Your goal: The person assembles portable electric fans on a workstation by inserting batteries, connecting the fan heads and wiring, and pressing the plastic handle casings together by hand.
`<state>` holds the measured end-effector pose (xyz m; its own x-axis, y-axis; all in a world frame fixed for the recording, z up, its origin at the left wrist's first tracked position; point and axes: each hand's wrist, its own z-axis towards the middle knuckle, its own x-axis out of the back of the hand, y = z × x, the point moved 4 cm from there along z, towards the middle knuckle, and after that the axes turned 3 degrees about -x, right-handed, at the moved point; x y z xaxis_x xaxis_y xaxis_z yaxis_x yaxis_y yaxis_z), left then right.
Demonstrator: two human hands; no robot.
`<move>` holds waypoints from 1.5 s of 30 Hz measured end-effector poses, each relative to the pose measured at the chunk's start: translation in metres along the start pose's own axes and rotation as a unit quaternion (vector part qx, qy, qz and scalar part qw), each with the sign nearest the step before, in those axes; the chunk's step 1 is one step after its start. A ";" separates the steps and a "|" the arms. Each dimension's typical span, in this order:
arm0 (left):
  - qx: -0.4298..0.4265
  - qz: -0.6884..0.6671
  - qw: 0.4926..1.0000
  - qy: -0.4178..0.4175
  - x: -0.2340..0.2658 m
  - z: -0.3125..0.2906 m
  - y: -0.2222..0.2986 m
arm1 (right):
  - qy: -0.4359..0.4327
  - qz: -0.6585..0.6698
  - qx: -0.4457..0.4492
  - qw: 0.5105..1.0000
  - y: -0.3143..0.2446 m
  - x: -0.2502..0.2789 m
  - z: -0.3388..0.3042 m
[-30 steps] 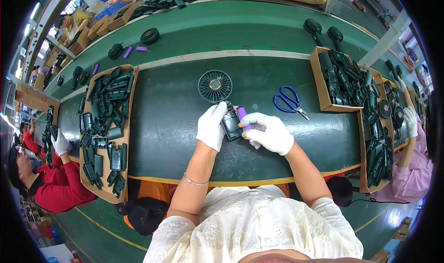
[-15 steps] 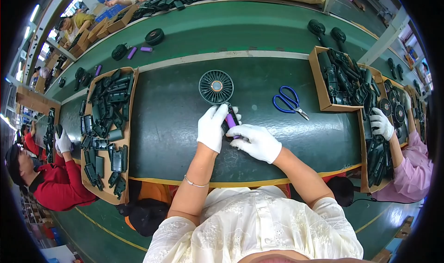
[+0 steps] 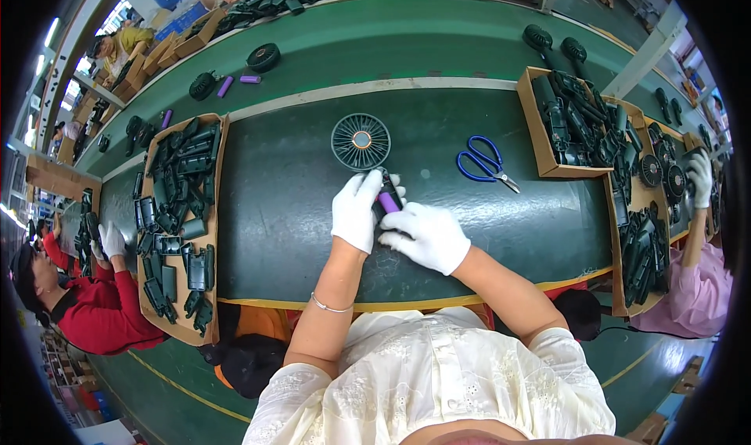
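A dark handheld fan with a round slotted head (image 3: 361, 141) lies on the green work surface, its handle pointing toward me. My left hand (image 3: 357, 210), in a white glove, is closed around the handle. A purple cylindrical battery (image 3: 389, 203) sits at the open handle between my hands, partly hidden by the gloves. My white-gloved right hand (image 3: 429, 236) closes over the battery's near end, with fingertips against the handle. To the right lie blue-handled cutters (image 3: 486, 163), apart from both hands.
A cardboard tray (image 3: 224, 155) of dark casings stands at left, another box (image 3: 575, 171) at right. Beyond a pale ledge, a green belt (image 3: 407, 42) carries fans (image 3: 264, 57) and purple batteries (image 3: 225, 86). Co-workers sit at both sides; one wears a red sleeve (image 3: 117, 312).
My right hand has shifted slightly left over the battery, and less purple shows. The co-worker's gloved hand at right has moved farther right, away from the tray of dark parts.
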<state>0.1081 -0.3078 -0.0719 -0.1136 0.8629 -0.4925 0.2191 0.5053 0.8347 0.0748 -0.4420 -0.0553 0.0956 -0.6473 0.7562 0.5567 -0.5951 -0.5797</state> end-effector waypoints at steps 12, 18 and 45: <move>-0.111 0.078 0.991 -0.004 0.006 0.003 0.007 | 0.019 0.039 -0.136 0.990 -0.006 0.009 0.009; -0.054 0.016 0.998 0.026 0.005 0.001 0.002 | 0.014 0.127 -0.215 0.968 0.007 -0.008 0.007; -0.052 -0.088 0.994 0.029 0.002 0.001 -0.004 | 0.095 0.233 -0.216 0.944 0.036 0.012 0.007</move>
<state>0.1083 -0.3085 -0.0762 -0.1973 0.7591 -0.6203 0.0897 0.6441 0.7597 0.1018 -0.4674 -0.0648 0.0744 -0.9355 0.3453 0.0990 -0.3376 -0.9361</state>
